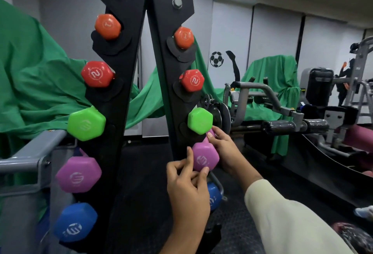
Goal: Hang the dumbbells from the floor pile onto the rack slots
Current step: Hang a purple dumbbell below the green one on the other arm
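Head view: both hands point(203, 165) grip the purple dumbbell point(205, 159), its hexagonal end facing the camera, at the rack point(161, 84).

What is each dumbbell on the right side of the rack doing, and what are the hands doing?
Orange dumbbell: hung, top slot.
Red dumbbell: hung, second slot.
Green dumbbell: hung, third slot.
Purple dumbbell: at fourth slot, gripped by both hands.
Blue dumbbell: lowest, partly hidden.
Left hand: holds purple end.
Right hand: holds its handle.
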